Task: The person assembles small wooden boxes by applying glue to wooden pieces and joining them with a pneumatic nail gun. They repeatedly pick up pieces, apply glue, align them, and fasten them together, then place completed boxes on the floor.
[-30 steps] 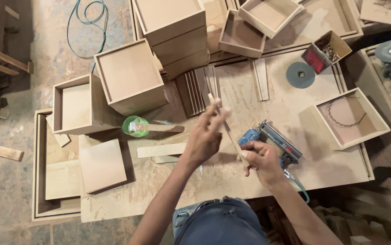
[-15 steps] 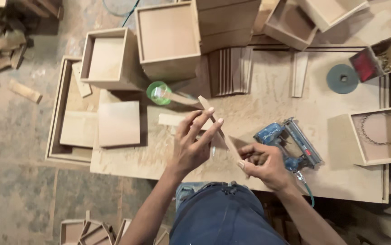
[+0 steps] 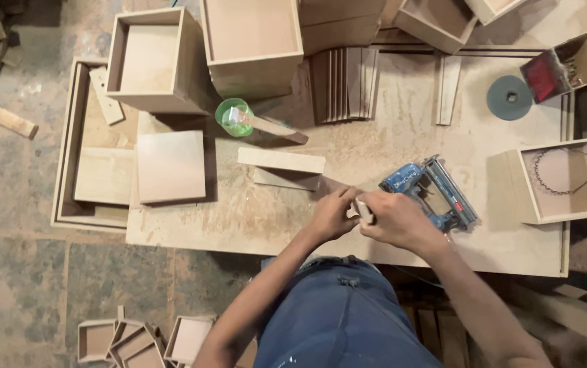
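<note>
Both hands meet near the front edge of the bench [image 3: 252, 218]: left hand [image 3: 332, 212] and right hand [image 3: 395, 219] pinch a small pale wood strip [image 3: 363, 210], each grip clenched on it. It looks light, stiff, best held by its ends. A blue nail gun [image 3: 430, 192] lies just beside.

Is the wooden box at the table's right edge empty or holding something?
Holding something: the open-topped wooden box has a round toothed saw blade lying flat on its bottom.
</note>
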